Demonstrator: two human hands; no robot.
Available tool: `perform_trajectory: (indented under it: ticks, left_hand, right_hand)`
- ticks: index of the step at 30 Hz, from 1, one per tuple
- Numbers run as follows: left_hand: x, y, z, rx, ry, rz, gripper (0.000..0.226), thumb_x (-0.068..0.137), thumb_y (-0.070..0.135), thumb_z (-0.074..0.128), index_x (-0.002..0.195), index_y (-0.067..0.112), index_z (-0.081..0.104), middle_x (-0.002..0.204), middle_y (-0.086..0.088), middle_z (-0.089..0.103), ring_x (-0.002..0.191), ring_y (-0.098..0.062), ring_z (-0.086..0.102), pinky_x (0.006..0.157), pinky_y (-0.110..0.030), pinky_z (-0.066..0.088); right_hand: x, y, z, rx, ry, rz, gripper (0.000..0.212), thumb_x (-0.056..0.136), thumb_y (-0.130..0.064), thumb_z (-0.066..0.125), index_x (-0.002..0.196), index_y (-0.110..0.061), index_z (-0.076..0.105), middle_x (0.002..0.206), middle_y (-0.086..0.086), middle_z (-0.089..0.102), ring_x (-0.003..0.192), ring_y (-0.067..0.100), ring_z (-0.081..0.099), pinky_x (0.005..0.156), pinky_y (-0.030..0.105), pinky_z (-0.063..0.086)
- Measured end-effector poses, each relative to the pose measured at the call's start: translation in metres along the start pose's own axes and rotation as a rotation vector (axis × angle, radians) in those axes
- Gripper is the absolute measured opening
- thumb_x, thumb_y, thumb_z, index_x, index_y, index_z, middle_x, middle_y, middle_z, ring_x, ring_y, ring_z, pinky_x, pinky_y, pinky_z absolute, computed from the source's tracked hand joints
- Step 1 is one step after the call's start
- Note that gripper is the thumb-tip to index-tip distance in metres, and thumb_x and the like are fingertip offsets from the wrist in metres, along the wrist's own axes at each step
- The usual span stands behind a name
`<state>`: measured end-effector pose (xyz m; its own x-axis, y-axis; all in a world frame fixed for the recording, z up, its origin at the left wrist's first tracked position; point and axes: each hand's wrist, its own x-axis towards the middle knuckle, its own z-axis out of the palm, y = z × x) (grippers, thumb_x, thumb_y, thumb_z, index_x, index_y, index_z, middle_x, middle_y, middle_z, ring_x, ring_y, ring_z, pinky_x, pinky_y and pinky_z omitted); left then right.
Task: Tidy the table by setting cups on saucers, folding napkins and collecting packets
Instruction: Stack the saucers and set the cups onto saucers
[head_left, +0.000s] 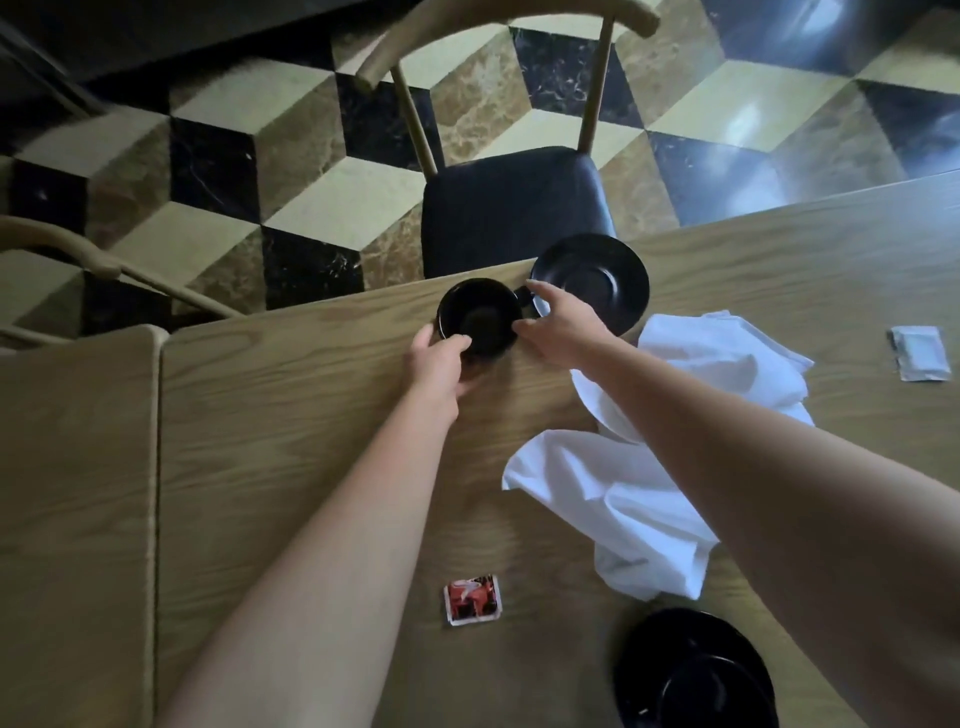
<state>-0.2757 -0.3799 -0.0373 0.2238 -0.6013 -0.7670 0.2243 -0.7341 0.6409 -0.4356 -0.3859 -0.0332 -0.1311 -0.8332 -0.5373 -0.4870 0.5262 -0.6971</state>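
Both hands are at the black cup (479, 316), which stands on the wooden table (291, 426) close to its far edge. The left hand (439, 371) grips the cup's near left side, the thumb up against the outer wall and the fingers curled over the rim. The right hand (558, 325) is at the cup's right side, where the handle points; the forefinger reaches over the handle and the thumb touches the cup's near right wall, the fingers bent but not closed tight, so whether it truly pinches the handle I cannot tell.

Just right of the cup, touching or nearly touching the handle, lies a black saucer (597, 275), bare, at the table's far edge. A crumpled white napkin (613, 499) sprawls to the right of the arms, partly under the right forearm. A white packet (920, 353) lies well apart at the far right. A red packet (472, 600) lies near, between the arms. A second saucer (691, 670) sits at the near right, partly hidden by the right arm; what it carries is unclear.

Beyond the table stands a chair (511, 202) with a dark seat on a chequered floor (260, 156).
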Motion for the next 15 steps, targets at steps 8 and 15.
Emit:
perform_trajectory:
  ticks: [8, 15]
  left_hand:
    - [-0.001, 0.015, 0.004, 0.152, 0.008, 0.156, 0.056, 0.071, 0.002, 0.058, 0.122, 0.024, 0.064, 0.11, -0.002, 0.069, 0.099, -0.02, 0.066, 0.072, -0.042, 0.064]
    - [-0.01, 0.038, 0.058, 0.311, -0.156, 0.27, 0.058, 0.073, 0.001, 0.063, 0.128, 0.021, 0.064, 0.107, 0.0, 0.069, 0.093, -0.021, 0.07, 0.072, -0.043, 0.064]
  right_hand:
    - [0.001, -0.001, -0.002, 0.054, 0.028, -0.158, 0.051, 0.084, -0.015, 0.066, 0.132, -0.029, 0.063, 0.095, -0.01, 0.067, 0.092, 0.019, 0.068, 0.091, 0.04, 0.057]
    - [0.011, 0.004, -0.072, 0.088, 0.12, -0.119, 0.048, 0.078, -0.008, 0.061, 0.123, -0.024, 0.067, 0.091, 0.011, 0.076, 0.078, 0.029, 0.076, 0.074, 0.045, 0.064]
